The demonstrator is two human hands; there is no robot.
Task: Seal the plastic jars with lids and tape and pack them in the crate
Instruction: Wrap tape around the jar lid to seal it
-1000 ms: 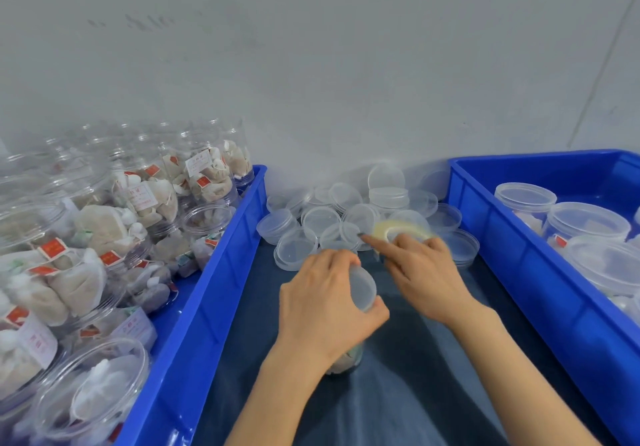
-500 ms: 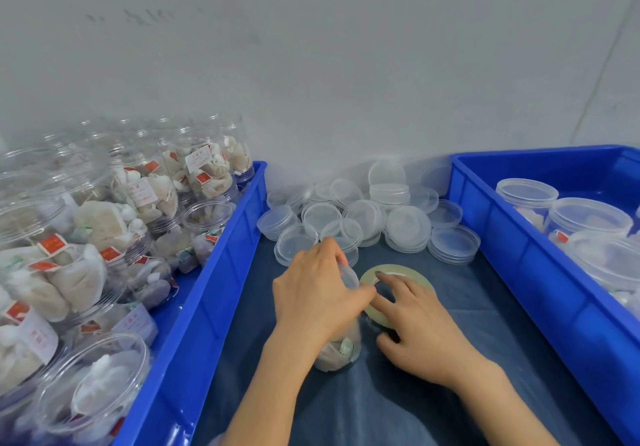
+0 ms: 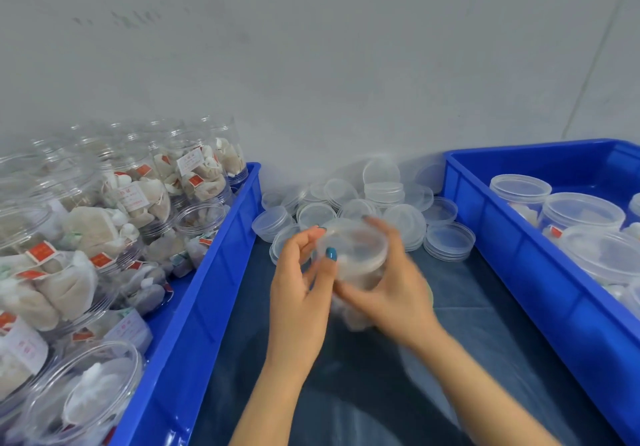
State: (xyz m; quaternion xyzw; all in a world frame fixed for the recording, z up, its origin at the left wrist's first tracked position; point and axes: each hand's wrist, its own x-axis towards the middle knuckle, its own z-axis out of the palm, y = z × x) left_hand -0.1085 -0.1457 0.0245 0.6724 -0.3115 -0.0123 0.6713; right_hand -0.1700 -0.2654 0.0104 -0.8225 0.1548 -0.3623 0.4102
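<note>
While both of my hands close in at the middle of the counter (image 3: 467, 310), the jar (image 3: 356, 269) sits right between them, tipped so its lid (image 3: 351, 237) faces up towards me. My left grip (image 3: 299, 286) has it from the near left side, thumb (image 3: 327, 269) laid up against the lid's rim, blue nail showing, fingers curled behind the edge. My right grip (image 3: 398, 293) wraps the jar's body from the right, fingers reaching over the far side of the lid, and it is all blurred there, so I can't make out each finger. Pale sachets show through the clear wall under the lid. Whether the jar's base touches the dark blue cloth I can't tell, since my hands cover it. Just beyond the jar lies the heap of loose lids (image 3: 382, 191), against the grey wall (image 3: 311, 64). On my left, the blue crate (image 3: 211, 283) is crowded with open jars (image 3: 93, 234) full of sachets with red tags. On my right, the other blue crate (image 3: 502, 248) holds capped jars (image 3: 581, 210), standing upright and close together.
</note>
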